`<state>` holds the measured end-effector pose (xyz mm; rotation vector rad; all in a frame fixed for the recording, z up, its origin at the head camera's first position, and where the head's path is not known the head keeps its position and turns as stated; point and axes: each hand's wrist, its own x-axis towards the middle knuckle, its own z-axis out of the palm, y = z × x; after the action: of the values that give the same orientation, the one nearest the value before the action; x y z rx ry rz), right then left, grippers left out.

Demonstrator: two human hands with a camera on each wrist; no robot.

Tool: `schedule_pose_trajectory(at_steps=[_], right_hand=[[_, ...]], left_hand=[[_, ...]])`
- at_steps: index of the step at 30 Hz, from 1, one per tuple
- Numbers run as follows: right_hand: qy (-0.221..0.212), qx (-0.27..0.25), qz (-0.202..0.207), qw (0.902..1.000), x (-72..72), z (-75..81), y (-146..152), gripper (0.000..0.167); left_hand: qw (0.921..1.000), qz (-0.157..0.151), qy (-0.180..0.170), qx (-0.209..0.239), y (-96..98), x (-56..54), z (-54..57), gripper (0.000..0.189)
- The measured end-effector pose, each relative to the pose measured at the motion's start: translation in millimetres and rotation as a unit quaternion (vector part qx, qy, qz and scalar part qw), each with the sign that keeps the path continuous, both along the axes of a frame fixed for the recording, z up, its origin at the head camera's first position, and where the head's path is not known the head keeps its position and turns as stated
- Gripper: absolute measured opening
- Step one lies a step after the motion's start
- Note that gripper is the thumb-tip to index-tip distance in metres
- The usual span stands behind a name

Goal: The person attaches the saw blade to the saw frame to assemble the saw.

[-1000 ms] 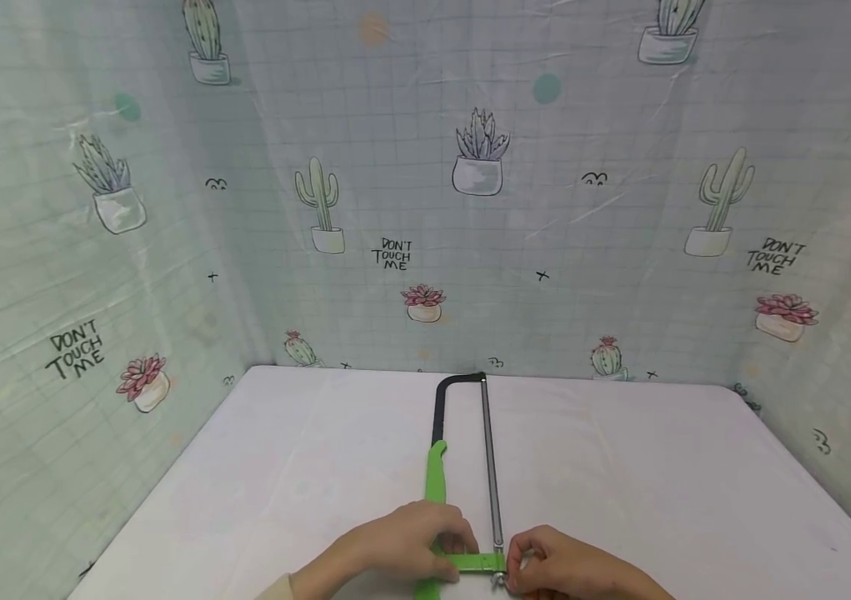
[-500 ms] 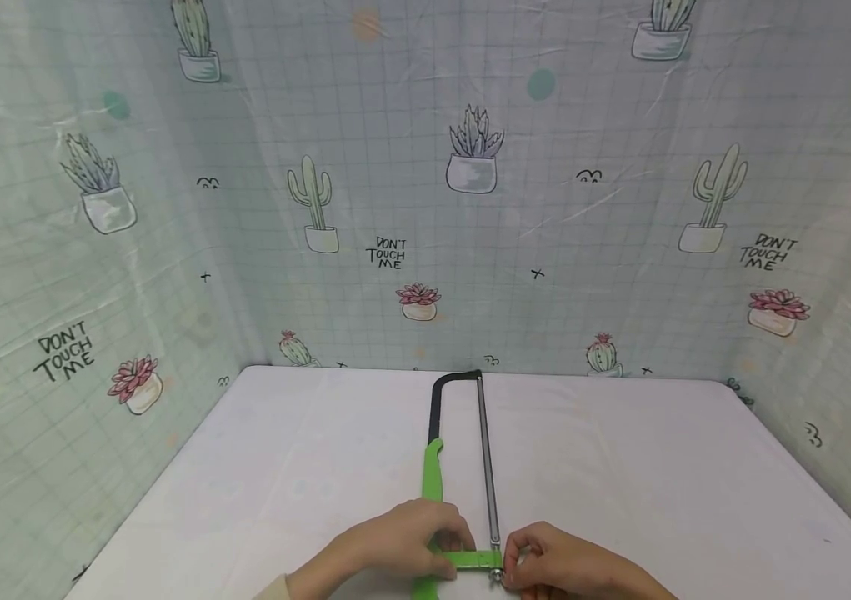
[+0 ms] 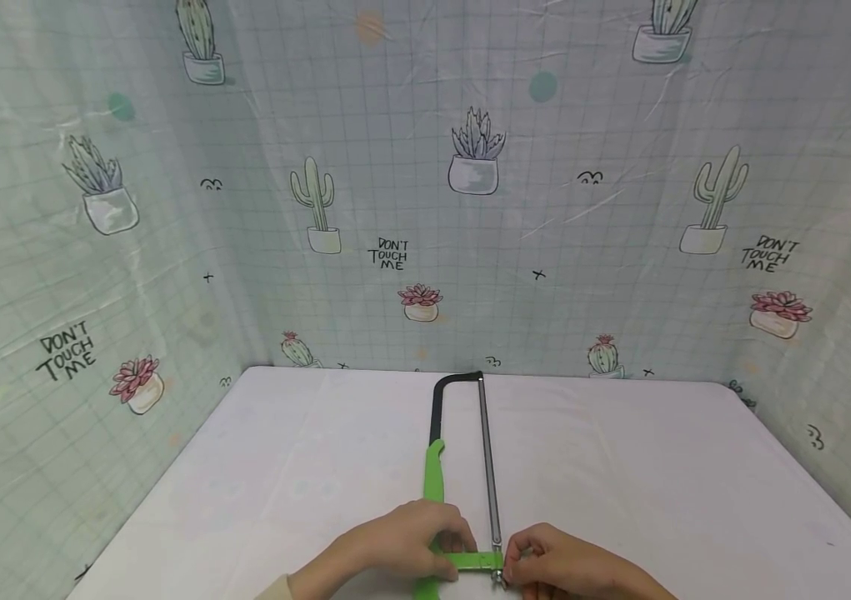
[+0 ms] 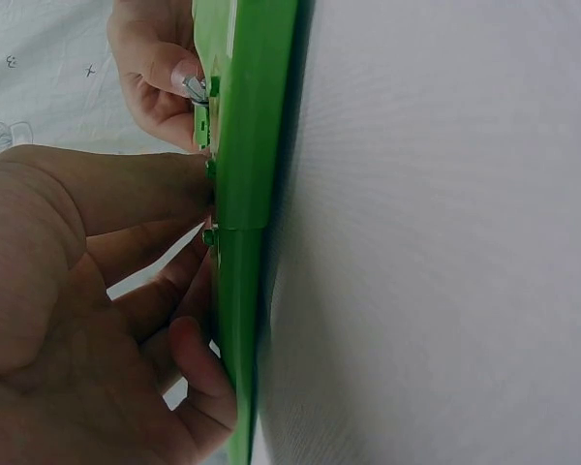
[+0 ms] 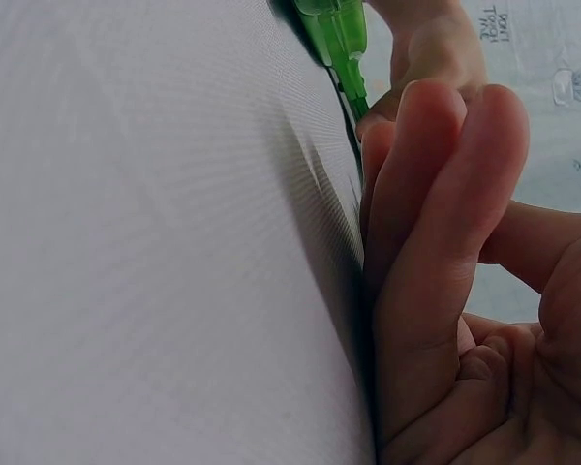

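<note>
A hacksaw (image 3: 433, 477) with a green handle, a black front frame and a grey blade (image 3: 488, 467) lies flat on the white table, its far end toward the back wall. My left hand (image 3: 412, 540) holds the green frame near its close end, thumb and fingers on either side of the green crosspiece (image 3: 476, 561). At the crosspiece's right end sits a small silver wing nut (image 3: 498, 577), which my right hand (image 3: 563, 560) pinches between thumb and index finger. In the left wrist view the wing nut (image 4: 195, 89) shows by the right thumb. The right wrist view hides it behind the fingers.
The white table (image 3: 643, 467) extends to both sides of the saw. A curtain (image 3: 425, 208) printed with cactus drawings encloses the table at the back, left and right.
The wing nut's wings show at a different angle than before, with the right fingers shifting slightly at it. The left hand and the saw stay in place; the head view shifts a little.
</note>
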<state>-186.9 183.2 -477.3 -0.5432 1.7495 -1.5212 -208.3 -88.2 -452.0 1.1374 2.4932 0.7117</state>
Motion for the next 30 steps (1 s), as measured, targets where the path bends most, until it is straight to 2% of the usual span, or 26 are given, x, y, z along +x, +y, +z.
schedule_pose_trajectory(at_steps=[16, 23, 30], right_hand=[[-0.001, 0.006, -0.005, 1.0, -0.3, -2.1, 0.6, 0.02], [0.002, 0.006, -0.01, 0.9999, 0.3, -1.6, 0.5, 0.028], [0.028, 0.036, -0.025, 0.9987, 1.5, -3.1, -1.6, 0.032]], left_hand=[[0.9999, 0.006, -0.009, -0.001, 0.0, -0.2, -1.4, 0.026], [1.0, 0.004, -0.003, -0.004, 0.6, -0.5, -2.1, 0.025], [1.0, 0.004, -0.006, -0.002, 0.2, 0.1, -1.8, 0.026]])
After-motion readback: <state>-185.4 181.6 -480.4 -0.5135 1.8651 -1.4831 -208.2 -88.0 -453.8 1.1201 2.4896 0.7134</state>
